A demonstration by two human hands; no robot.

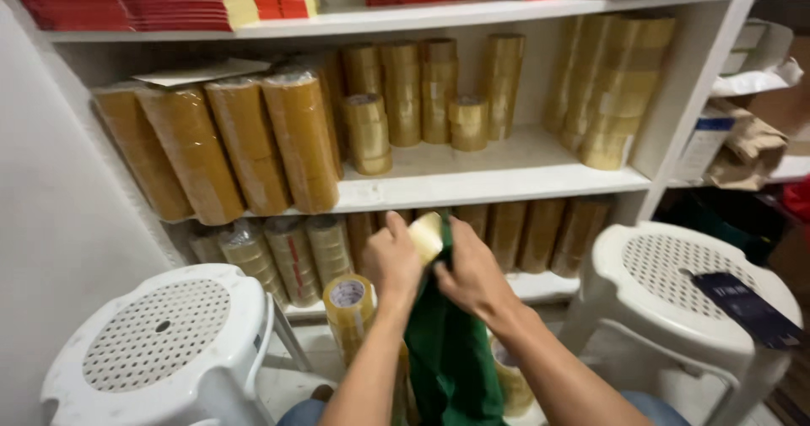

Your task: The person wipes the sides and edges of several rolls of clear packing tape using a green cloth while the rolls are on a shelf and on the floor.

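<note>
Both hands grip: left hand (pixel 392 261) pinches a pale yellowish tape roll (pixel 426 235) at the dark green cloth bag (pixel 447 350) mouth, right hand (pixel 474 276) clutching the bag's edge, approx. mid-insertion w/ care needed to keep the mouth wide.

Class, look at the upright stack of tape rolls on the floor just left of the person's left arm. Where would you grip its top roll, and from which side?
Grip the top roll across its curved outer wall, coming from above. It stands upright with its flat face and open core upward, nothing over it. The left hand and green cloth crowd its right side, and the white stool stands close on its left, so a sideways approach looks tighter.
</note>
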